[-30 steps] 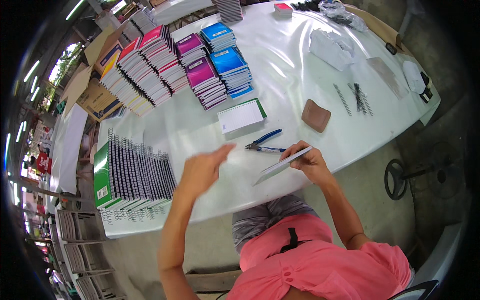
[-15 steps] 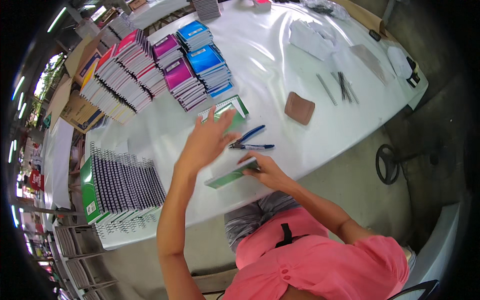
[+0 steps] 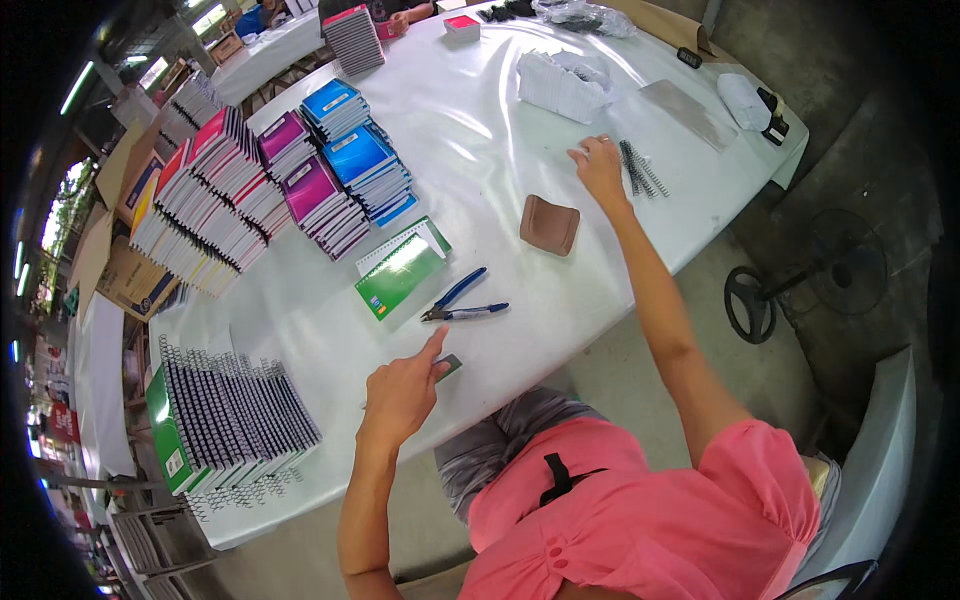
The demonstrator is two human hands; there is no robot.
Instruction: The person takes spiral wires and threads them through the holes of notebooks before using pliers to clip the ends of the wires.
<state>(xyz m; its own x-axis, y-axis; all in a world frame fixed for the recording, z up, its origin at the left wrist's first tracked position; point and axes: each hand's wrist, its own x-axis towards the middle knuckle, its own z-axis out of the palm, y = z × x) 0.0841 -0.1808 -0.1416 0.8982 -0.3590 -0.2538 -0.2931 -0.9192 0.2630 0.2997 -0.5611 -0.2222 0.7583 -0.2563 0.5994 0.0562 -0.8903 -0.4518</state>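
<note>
1. Now holding thin green pad (image 3: 451, 368) in L hand (image 3: 405, 395), down by near edge of table (image 3: 470, 180); showing only as narrow strip, rest hidden behind the hand.
2. L grip: closed round pad, thumb over it, index stuck out toward pliers (image 3: 462, 289).
3. Stretched well out w/ R hand (image 3: 600, 170), palm down, just beside wire coils (image 3: 630, 165) on R part of table.
4. R grip: thumb apart fr. fingers, fingertips partly hidden; can't tell whether touching or holding a coil.
5. Lying btwn hands: pliers, blue-handled, handles spread, plus brown piece (image 3: 549, 226) nearer the R forearm.
6. Just beyond pliers: green cover (image 3: 405, 282), flat on white punched sheets (image 3: 385, 256).
7. Over to L: long row of green spiral notebooks (image 3: 240, 415), coils sticking up.
8. Farther back, stacked side by side: red notebooks (image 3: 240, 170), purple notebooks (image 3: 318, 190), blue notebooks (image 3: 355, 155).
9. Past R hand: white bundle (image 3: 560, 90). At far edge, by another stack (image 3: 353, 42): co-worker's hand (image 3: 405, 17).
</note>
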